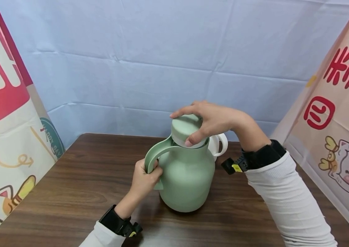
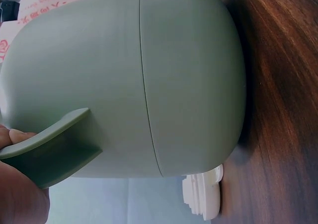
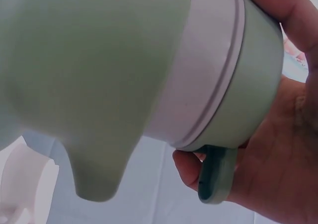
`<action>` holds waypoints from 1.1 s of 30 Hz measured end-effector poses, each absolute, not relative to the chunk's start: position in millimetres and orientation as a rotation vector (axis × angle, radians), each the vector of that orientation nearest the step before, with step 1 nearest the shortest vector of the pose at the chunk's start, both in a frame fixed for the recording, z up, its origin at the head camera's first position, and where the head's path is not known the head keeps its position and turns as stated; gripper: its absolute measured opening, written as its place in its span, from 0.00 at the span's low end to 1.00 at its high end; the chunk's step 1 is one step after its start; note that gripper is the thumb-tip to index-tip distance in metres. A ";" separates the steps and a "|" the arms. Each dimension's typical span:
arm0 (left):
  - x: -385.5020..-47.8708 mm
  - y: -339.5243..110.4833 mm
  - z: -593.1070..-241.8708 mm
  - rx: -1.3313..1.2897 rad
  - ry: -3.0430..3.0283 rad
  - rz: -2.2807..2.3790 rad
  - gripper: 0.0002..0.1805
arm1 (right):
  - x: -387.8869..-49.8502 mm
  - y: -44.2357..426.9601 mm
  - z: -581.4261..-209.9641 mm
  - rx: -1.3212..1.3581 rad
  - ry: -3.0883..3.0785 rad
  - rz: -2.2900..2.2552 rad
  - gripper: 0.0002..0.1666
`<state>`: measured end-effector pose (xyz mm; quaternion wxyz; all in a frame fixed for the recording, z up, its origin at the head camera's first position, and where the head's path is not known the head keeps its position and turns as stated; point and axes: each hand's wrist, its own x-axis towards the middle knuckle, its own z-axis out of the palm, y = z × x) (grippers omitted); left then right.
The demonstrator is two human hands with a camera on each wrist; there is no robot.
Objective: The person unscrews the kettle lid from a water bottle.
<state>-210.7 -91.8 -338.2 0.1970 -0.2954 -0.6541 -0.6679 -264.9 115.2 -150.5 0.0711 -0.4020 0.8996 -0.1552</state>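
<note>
A pale green thermos jug (image 1: 186, 178) stands upright on the table. My left hand (image 1: 144, 178) grips its curved handle (image 1: 162, 145), fingers wrapped round it. At the top, my right hand (image 1: 217, 120) holds the round lid (image 1: 184, 127) by its sides, thumb at the near side and fingers across the far side. The lid has a green top and a white lower band, which shows above the jug's rim. A small green tab (image 3: 221, 177) juts from the lid in the right wrist view, near the jug's spout (image 3: 97, 179). Whether the lid's bottom is inside the neck is hidden.
Behind the jug, to the right, is a white object with a loop handle (image 1: 223, 144), partly hidden. The dark wooden table (image 1: 106, 164) lies beneath. A pale blue cloth (image 1: 131, 85) hangs at the back, with printed banners (image 1: 338, 113) at both sides.
</note>
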 end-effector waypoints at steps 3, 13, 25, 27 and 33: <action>-210.6 -91.6 -338.5 -0.823 -1.838 -1.872 0.23 | -261.9 115.8 -150.1 -1.186 2.724 -0.464 0.42; -210.5 -92.0 -338.8 -0.840 -1.828 -1.872 0.23 | -244.4 130.0 -143.4 -1.211 2.770 -0.473 0.40; -210.7 -90.5 -338.1 -0.846 -1.814 -1.867 0.23 | -236.6 151.4 -138.8 -1.131 2.829 -0.556 0.38; -210.5 -90.1 -338.1 -0.848 -1.815 -1.867 0.23 | -234.7 155.0 -137.3 -1.121 2.842 -0.559 0.37; -209.2 -90.4 -336.8 -0.837 -1.807 -1.879 0.23 | -232.0 163.6 -137.3 -1.078 2.882 -0.495 0.37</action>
